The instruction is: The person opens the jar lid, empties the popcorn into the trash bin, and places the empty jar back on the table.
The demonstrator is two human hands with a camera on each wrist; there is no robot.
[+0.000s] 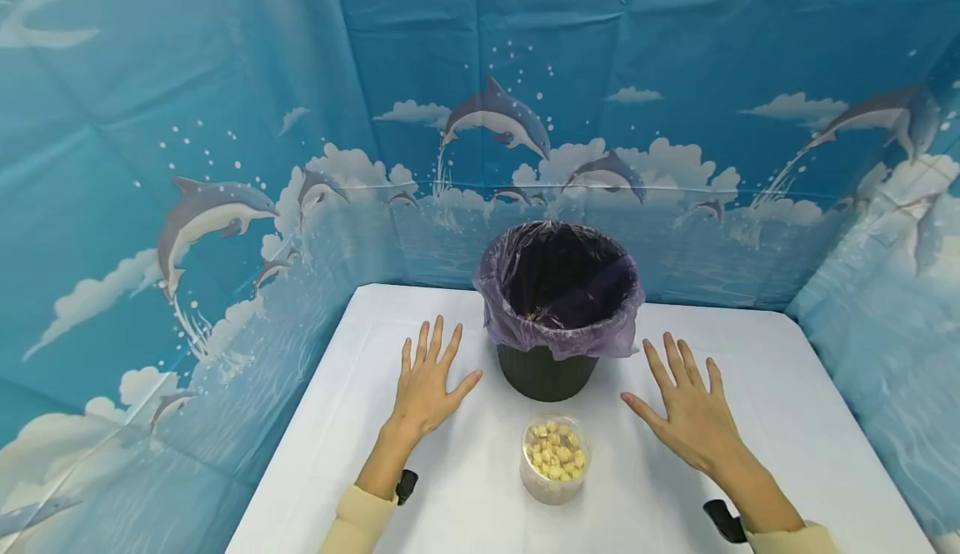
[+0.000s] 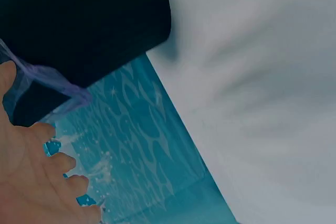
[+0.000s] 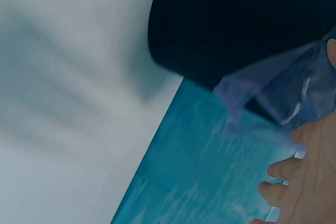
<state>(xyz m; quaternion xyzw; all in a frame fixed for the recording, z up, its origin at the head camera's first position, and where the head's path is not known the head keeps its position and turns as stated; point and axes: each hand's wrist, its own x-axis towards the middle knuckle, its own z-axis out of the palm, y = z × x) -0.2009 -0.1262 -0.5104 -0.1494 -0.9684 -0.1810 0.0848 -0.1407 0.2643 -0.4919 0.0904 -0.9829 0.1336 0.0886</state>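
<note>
My left hand is spread out over the left side of the table, fingers straight and holding nothing. On the other side my right hand is spread the same way, also holding nothing. Between and beyond them stands a black trash bin, lined with a purple translucent plastic bag folded over its rim. Nearer to me is a clear round container with pale yellow popcorn-like pieces in it. Both wrist views show the dark bin wall beyond the fingers.
A white-covered table carries the bin and container. Behind and beside it hangs a blue curtain printed with dolphins and clouds. The bin stands near the table's back edge.
</note>
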